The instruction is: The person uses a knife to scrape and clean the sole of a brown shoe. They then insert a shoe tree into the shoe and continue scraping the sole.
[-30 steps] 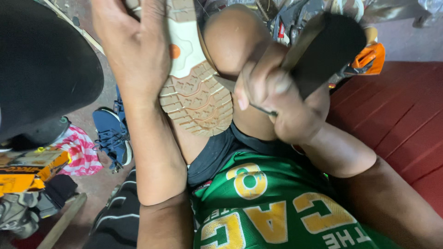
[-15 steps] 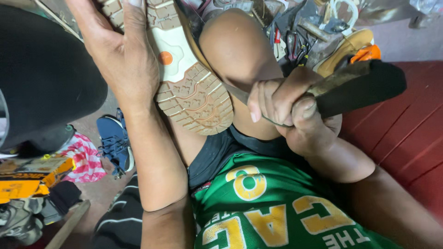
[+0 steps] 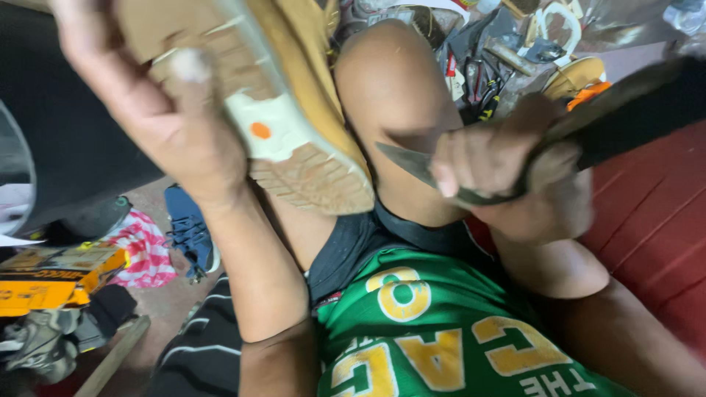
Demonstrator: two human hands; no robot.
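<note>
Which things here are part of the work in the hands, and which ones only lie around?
In hand:
- left hand grips tan boot, sole up
- right hand holds knife, blade near the sole

Lying about:
- blue shoe
- striped cloth
- yellow box
- tool clutter

A blue shoe (image 3: 190, 229) lies on the floor beside a red-and-white cloth (image 3: 143, 250); a yellow box (image 3: 55, 276) nearby

You get soft, even indoor light with no glare. Your right hand (image 3: 515, 176) and left hand (image 3: 158, 110) smear with motion blur; the far clutter looks soft, shadows faint.
</note>
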